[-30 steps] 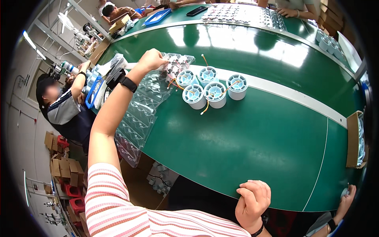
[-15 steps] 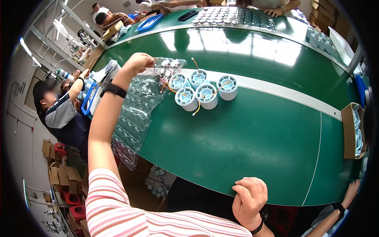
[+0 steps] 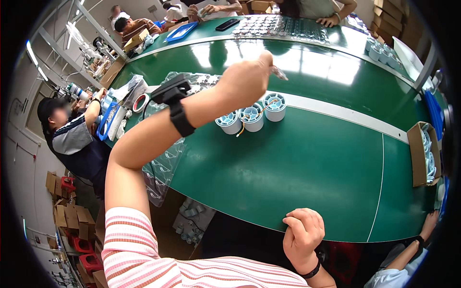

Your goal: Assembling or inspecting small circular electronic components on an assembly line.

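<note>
My left hand [image 3: 247, 79] is raised over the far part of the green table, fingers closed on a small silvery part [image 3: 279, 73] blurred by motion; its exact kind is unclear. Below that hand stand light-blue round cups with spoked insides: a right one [image 3: 275, 107], a middle one [image 3: 251, 119] and a left one [image 3: 228, 123]. Orange wires show on the middle and right ones. My left forearm covers the spot behind them. My right hand [image 3: 304, 235] rests by the near table edge, fingers curled in, with nothing visible in it.
Clear moulded trays [image 3: 165, 163] lie left under my arm, some small metal parts at their far end. A white strip [image 3: 336, 111] crosses the green table [image 3: 297, 177]. A cardboard box [image 3: 418, 156] of light-blue pieces stands right. Co-workers sit left and across; another's arm [image 3: 413, 249] is lower right.
My left hand has swung right from the clear tray to above the cups, carrying the small silvery part. Its forearm now hides the rear cups. My right hand has barely moved.
</note>
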Demonstrator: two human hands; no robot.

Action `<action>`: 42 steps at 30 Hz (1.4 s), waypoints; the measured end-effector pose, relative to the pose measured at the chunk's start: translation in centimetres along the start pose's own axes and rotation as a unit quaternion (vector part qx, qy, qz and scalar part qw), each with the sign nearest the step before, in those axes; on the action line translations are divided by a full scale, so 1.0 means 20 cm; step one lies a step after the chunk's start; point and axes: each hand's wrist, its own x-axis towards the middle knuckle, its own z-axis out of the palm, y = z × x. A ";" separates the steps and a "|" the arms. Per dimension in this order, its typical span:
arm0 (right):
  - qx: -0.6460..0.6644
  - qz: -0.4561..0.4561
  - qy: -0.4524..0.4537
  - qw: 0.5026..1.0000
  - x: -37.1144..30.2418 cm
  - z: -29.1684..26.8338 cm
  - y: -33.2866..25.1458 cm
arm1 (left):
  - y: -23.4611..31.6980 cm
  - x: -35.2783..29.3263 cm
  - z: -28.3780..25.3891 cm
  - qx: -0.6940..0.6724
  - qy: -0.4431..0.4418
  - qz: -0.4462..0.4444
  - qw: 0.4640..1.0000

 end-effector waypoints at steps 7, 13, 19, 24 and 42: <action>-0.006 -0.022 0.015 1.000 -0.03 0.01 0.01 | 0.18 -0.06 0.27 0.289 0.011 0.174 0.941; 0.012 -0.039 0.020 0.999 -0.01 0.01 0.02 | 0.43 -0.18 0.21 0.201 -0.081 0.116 0.969; 0.108 0.045 0.040 0.992 -0.03 -0.03 0.03 | 0.59 -0.29 0.04 -0.130 -0.289 -0.063 0.946; 0.129 0.066 0.000 0.989 0.01 -0.12 -0.07 | 0.61 -0.42 -0.06 -0.288 -0.398 -0.151 0.858; 0.048 0.075 -0.079 0.993 0.09 -0.20 -0.04 | 0.62 -0.77 0.01 -0.377 -0.061 0.157 0.911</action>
